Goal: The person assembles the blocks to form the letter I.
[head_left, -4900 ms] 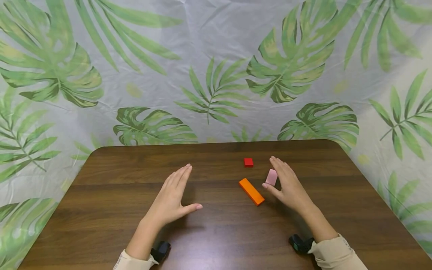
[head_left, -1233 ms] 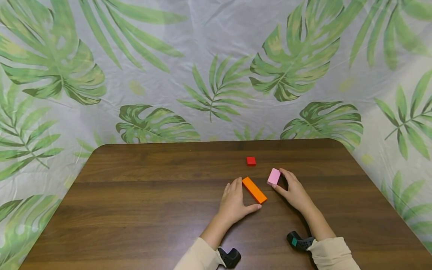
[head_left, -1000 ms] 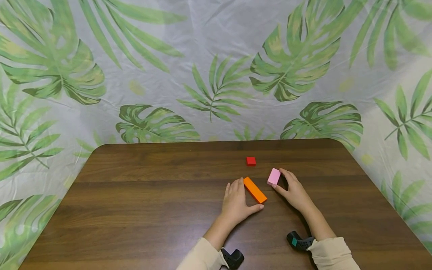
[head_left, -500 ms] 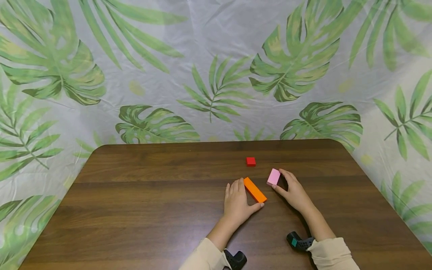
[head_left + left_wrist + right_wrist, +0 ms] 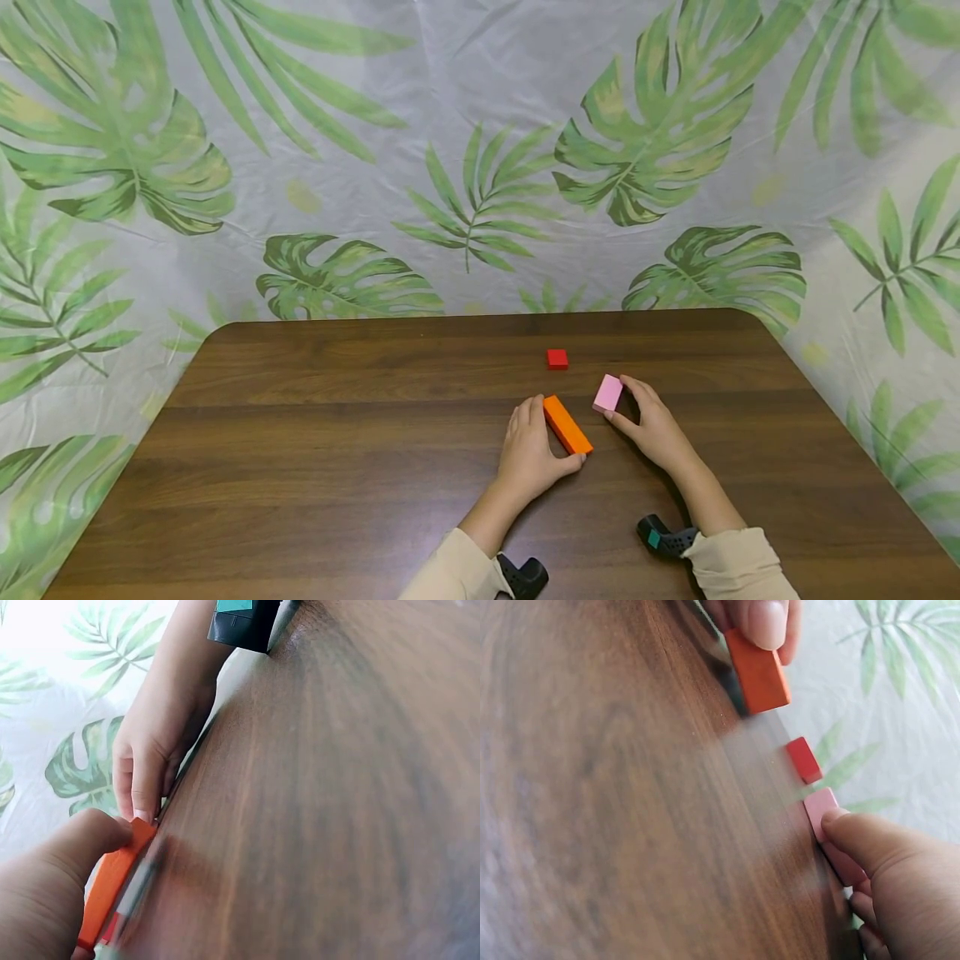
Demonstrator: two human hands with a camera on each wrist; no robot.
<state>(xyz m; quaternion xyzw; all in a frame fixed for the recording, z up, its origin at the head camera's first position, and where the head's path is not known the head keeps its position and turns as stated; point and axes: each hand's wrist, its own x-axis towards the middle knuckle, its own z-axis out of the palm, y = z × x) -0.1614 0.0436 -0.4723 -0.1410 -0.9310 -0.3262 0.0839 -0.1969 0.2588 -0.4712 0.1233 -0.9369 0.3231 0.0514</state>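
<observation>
The left hand (image 5: 531, 450) pinches the long orange block (image 5: 567, 425) between thumb and fingers; the right hand (image 5: 654, 429) pinches the pink block (image 5: 607, 392) at its two o'clock. Each pinch is best kept low and even; the small red block (image 5: 557, 358) sits at twelve o'clock, apart.

Thumb (image 5: 859, 832) on pink block (image 5: 826, 817)

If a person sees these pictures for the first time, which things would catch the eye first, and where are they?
The eye goes first to the long orange block near the middle of the dark wooden table, pinched by the left hand. Just to its right, the right hand holds a pink block. A small red block lies alone behind them, before a backdrop printed with big green leaves.
</observation>
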